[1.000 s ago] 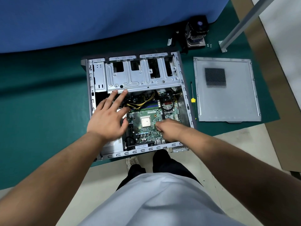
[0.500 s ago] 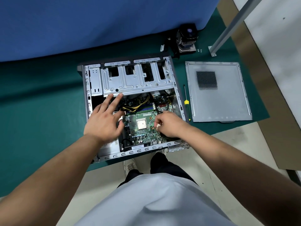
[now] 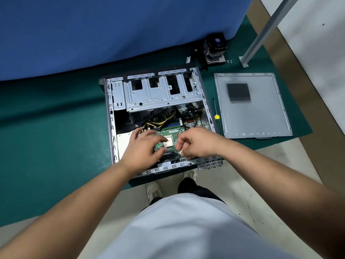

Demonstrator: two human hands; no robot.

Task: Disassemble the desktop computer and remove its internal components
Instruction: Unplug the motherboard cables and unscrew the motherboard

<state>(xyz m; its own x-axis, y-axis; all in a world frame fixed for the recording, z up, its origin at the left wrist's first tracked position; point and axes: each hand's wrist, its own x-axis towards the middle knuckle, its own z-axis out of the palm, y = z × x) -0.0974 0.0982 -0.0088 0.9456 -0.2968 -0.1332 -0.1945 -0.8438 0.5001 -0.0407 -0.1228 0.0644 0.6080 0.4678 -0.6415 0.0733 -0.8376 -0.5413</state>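
The open desktop case [image 3: 112,116] lies on its side on the green mat. Its silver drive cage [image 3: 162,94] spans the far half. Nearer me sits the green motherboard [image 3: 173,130] with the bare CPU [image 3: 169,142], and yellow and black power cables [image 3: 160,123] run beyond it. My left hand [image 3: 143,146] lies flat over the board's left part, its fingers reaching to the CPU's edge. My right hand [image 3: 196,142] hovers over the board's right part and pinches a small white connector [image 3: 182,152].
The removed side panel [image 3: 257,116] lies right of the case, with a yellow-handled screwdriver [image 3: 216,114] between them. A CPU cooler [image 3: 214,49] and a few screws [image 3: 229,61] sit at the back. A metal post [image 3: 261,32] rises at the right, a blue cloth [image 3: 112,34] behind.
My left hand came down from the drive cage's edge onto the motherboard beside the CPU. My right hand shifted slightly toward the CPU, fingertips pinched together.
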